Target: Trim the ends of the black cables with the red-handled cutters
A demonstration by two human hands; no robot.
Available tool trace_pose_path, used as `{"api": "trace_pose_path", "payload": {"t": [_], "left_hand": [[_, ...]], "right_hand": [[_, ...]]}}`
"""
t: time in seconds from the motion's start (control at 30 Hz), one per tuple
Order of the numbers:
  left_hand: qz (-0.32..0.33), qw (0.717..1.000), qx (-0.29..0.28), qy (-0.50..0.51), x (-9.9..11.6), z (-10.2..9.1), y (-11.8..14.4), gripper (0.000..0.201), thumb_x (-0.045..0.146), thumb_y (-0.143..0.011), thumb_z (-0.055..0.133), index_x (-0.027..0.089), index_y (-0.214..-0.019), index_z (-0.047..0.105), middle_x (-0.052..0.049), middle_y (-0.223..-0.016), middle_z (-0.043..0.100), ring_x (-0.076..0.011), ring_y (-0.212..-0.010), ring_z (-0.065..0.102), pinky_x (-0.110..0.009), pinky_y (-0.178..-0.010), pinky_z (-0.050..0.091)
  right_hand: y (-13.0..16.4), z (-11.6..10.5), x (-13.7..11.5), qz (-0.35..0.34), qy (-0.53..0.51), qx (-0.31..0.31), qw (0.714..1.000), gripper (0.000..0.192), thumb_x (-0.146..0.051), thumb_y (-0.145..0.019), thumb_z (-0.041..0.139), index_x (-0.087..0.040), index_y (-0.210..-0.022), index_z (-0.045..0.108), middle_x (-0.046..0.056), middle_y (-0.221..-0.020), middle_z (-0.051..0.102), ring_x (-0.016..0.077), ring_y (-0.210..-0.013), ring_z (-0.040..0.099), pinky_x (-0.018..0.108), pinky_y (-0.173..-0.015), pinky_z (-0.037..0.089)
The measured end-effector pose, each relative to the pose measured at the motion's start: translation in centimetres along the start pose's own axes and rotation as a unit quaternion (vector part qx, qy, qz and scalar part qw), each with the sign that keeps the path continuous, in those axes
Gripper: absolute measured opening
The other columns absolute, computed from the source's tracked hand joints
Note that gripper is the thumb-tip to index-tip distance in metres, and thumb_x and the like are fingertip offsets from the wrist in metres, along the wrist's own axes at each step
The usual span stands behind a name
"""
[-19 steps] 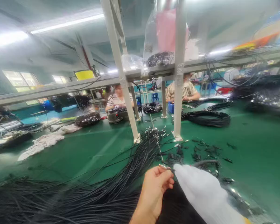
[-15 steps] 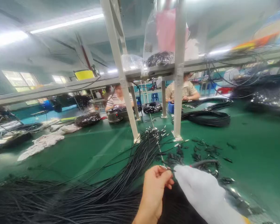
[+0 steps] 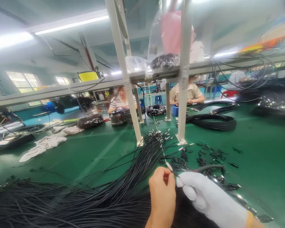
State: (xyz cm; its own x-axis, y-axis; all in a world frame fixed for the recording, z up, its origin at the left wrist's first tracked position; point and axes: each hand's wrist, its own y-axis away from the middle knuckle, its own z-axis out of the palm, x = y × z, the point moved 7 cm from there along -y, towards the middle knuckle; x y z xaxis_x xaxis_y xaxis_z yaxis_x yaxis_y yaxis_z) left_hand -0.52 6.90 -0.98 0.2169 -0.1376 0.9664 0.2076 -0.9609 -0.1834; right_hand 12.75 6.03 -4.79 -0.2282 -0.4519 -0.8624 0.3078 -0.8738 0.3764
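At the bottom centre of the frame my bare left hand (image 3: 161,193) pinches the silver metal tip of a thin black cable (image 3: 169,166) between thumb and forefinger. My right hand in a white cloth glove (image 3: 205,196) sits just beside it, fingers curled shut around a thicker grey-black cable end (image 3: 207,167) that arcs to the right. The two hands nearly touch at the fingertips.

Handling judgement: the thin cable looks light, limp and flexible, so it will not hold a shape unsupported. The metal tip appears small, smooth and easily bent. I judge the safest hold to be on the insulated jacket right behind the tip, with the tip itself only steadied. The glove likely reduces feel, so the bare hand suits the fine work.

A large sheaf of loose black cables (image 3: 123,177) fans from the lower left toward the centre across the green table (image 3: 256,152). Small black connector pieces (image 3: 204,155) lie scattered right of centre. White steel frame posts (image 3: 184,95) stand behind. Coiled black cable bundles (image 3: 212,122) rest farther back, where two seated persons in striped shirts (image 3: 191,93) work.
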Motion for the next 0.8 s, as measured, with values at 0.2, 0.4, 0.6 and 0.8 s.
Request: {"api": "trace_pose_path", "payload": {"t": [0.2, 0.4, 0.6, 0.8], "left_hand": [[0.114, 0.99, 0.009, -0.087, 1.6, -0.2, 0.2, 0.018, 0.023, -0.084, 0.049, 0.022, -0.067, 0.056, -0.002, -0.071, 0.059, -0.0193, -0.067, 0.054, -0.031, -0.066, 0.04], [0.008, 0.998, -0.057, 0.025, 0.1, 0.3, -0.4, 0.011, 0.03, -0.076, 0.058, 0.021, -0.07, 0.06, -0.001, -0.069, 0.058, -0.019, -0.068, 0.054, -0.031, -0.066, 0.042], [-0.05, 0.986, -0.129, 0.095, 0.0, 1.2, -0.4, 0.024, 0.039, -0.073, 0.065, 0.016, -0.078, 0.065, -0.002, -0.068, 0.062, -0.0171, -0.064, 0.058, -0.031, -0.067, 0.048], [-0.029, 0.986, -0.14, 0.089, 0.1, 1.1, -0.7, 0.031, 0.045, -0.078, 0.062, 0.016, -0.069, 0.063, -0.003, -0.061, 0.06, -0.0175, -0.058, 0.055, -0.031, -0.062, 0.046]], "right_hand": [[-0.6, 0.0, 1.0, 0.059, -0.11, -0.037, 0.992, 0.013, -0.028, -0.084, 0.062, -0.016, -0.079, 0.062, -0.006, -0.058, 0.045, 0.0014, -0.04, 0.028, 0.015, -0.039, 0.019], [0.0, 0.1, 0.4, 0.039, -0.098, -0.011, 0.994, 0.017, -0.033, -0.08, 0.065, -0.017, -0.073, 0.061, -0.006, -0.052, 0.043, 0.0033, -0.04, 0.032, 0.016, -0.038, 0.021], [0.8, 0.7, -0.9, -0.004, -0.055, 0.001, 0.998, 0.024, -0.039, -0.071, 0.07, -0.015, -0.07, 0.065, -0.005, -0.051, 0.049, 0.002, -0.041, 0.032, 0.015, -0.04, 0.02], [-0.6, 0.7, -0.2, -0.006, -0.055, -0.026, 0.998, 0.025, -0.039, -0.065, 0.073, -0.017, -0.065, 0.06, -0.003, -0.051, 0.05, 0.003, -0.043, 0.03, 0.016, -0.04, 0.015]]}}
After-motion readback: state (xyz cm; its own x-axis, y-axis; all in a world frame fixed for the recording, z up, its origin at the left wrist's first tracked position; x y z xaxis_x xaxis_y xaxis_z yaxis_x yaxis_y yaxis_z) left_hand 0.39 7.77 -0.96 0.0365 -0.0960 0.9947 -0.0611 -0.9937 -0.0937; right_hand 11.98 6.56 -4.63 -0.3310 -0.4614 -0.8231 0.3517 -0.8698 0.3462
